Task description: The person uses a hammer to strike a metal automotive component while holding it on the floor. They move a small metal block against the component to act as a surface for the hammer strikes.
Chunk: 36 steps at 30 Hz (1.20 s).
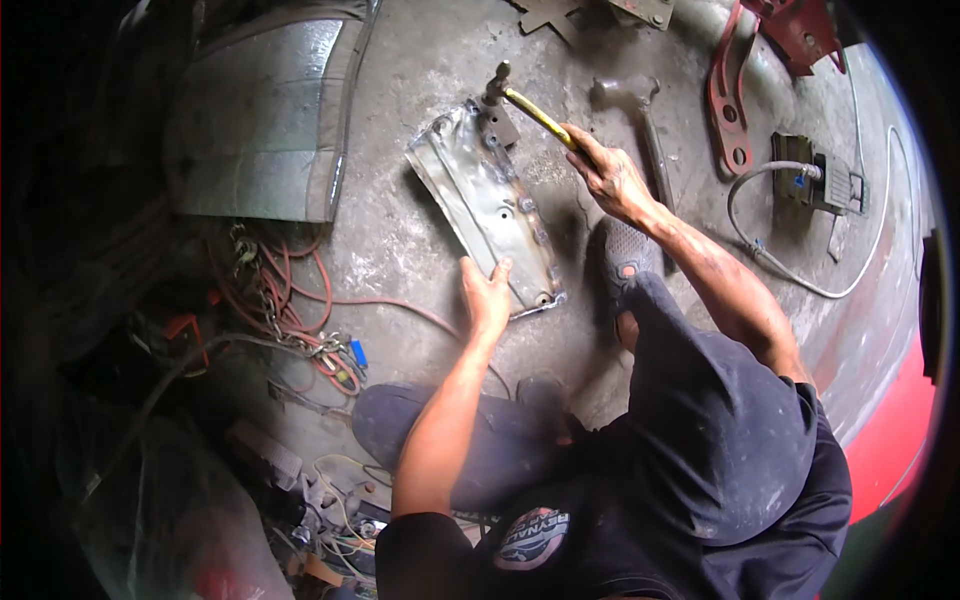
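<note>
Shirt (610, 555): one, black, short-sleeved, creased. Left sleeve (425, 550): black, ending above the elbow. Right sleeve (825, 450): same black, and I see folds in its cloth. Emblem (533, 537): one, rounded, printed on the shirt, in greyish and reddish tones with pale lettering. Trousers (735, 450): one pair, dark blue-grey, loose in the leg; I record pale, dusty-looking scuffs over the right knee. Right shoe (620, 250): grey, textured upper, with a small orange patch (628, 271). Left shoe (543, 393): dark and blurred from where I watch; details unreadable. Left hand (487, 300), right hand (615, 185): both bare, as are the forearms.
</note>
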Available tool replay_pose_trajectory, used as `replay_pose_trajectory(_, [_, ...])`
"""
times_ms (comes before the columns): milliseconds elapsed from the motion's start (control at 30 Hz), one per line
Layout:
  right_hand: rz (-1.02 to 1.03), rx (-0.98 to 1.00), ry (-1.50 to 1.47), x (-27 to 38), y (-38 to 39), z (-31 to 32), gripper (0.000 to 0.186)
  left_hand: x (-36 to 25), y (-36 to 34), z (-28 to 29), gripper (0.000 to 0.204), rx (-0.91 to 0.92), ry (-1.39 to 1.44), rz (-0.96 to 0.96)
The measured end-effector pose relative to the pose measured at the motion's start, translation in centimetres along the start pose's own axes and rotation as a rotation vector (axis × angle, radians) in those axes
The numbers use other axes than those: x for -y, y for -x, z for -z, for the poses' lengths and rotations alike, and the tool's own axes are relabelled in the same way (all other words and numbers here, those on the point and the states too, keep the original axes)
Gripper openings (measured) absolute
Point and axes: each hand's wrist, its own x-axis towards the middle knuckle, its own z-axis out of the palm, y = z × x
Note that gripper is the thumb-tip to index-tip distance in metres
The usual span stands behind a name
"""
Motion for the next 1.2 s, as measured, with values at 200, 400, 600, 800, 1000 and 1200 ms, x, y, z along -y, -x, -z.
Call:
replay_pose_trajectory(200, [0.340, -0.196, 0.002, 3.3, -0.1, 0.2, 0.050, 1.7, 0.0, -0.7, 0.044, -0.024, -0.008, -0.034])
replay_pose_trajectory(400, [0.037, 0.093, 0.276, -1.9, -1.8, -0.2, 0.049, 0.3, 0.4, -0.9, 0.043, 0.018, 0.069, -0.025])
replay_pose_trajectory(600, [0.333, -0.177, 0.122, 2.2, -2.7, -0.7, 0.049, 0.6, 0.1, 0.0, 0.045, 0.036, 0.063, 0.023])
replay_pose_trajectory(800, [0.044, 0.035, 0.115, -2.0, -4.7, -0.1, 0.043, 1.9, -0.7, 0.3, 0.040, 0.045, 0.118, -0.021])
replay_pose_trajectory(1000, [-0.031, -0.070, 0.364, -5.1, -0.1, 0.9, 0.046, -1.1, -1.6, 5.4, 0.011, 0.041, 0.046, -0.086])
replay_pose_trajectory(1200, [-0.437, 0.446, -1.143, 2.2, 1.0, 1.7, 0.093, -5.7, -1.6, 8.0, 0.003, -0.180, -0.487, -0.626])
